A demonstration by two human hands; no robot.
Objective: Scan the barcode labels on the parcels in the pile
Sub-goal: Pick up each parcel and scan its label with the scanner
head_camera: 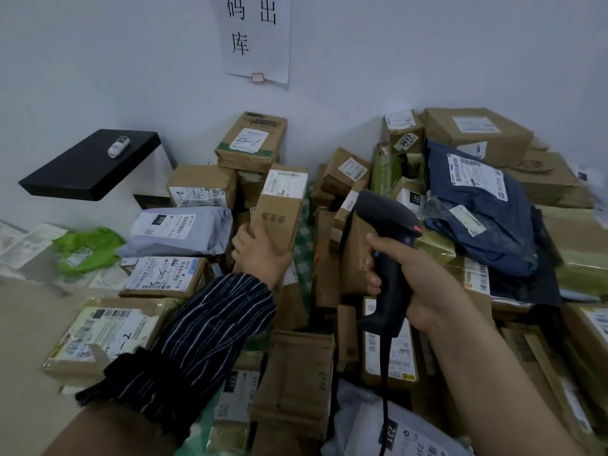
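At the upper left of the frame a black shelf (88,166) juts from the white wall, with a small white device (118,147) lying on it. Below it, at the left edge of the pile (296,373), a crumpled green bag (87,248) sits beside a grey mailer bag (177,232) and a flat labelled carton (164,278). Another labelled box (105,337) lies in the lower left. Left of centre, the left hand (260,255) reaches out of a dark striped sleeve (210,337). Its fingers are curled round the lower end of a tall brown box (279,218), which is tipped up in the heap so that its white barcode label (285,183) faces upward. Above, at the top centre, a paper sign (256,37) with black characters hangs on the wall. Right of centre, the right hand (424,278) is wrapped tight round the handle of a black scanner (388,251). The scanner's head is aimed up and left toward the held box, a red light shows on its back, and its cable drops to the bottom edge. Further right a dark blue clear-wrapped parcel (477,212) lies on top of stacked cartons, with a large brown box (477,133) behind it against the wall.
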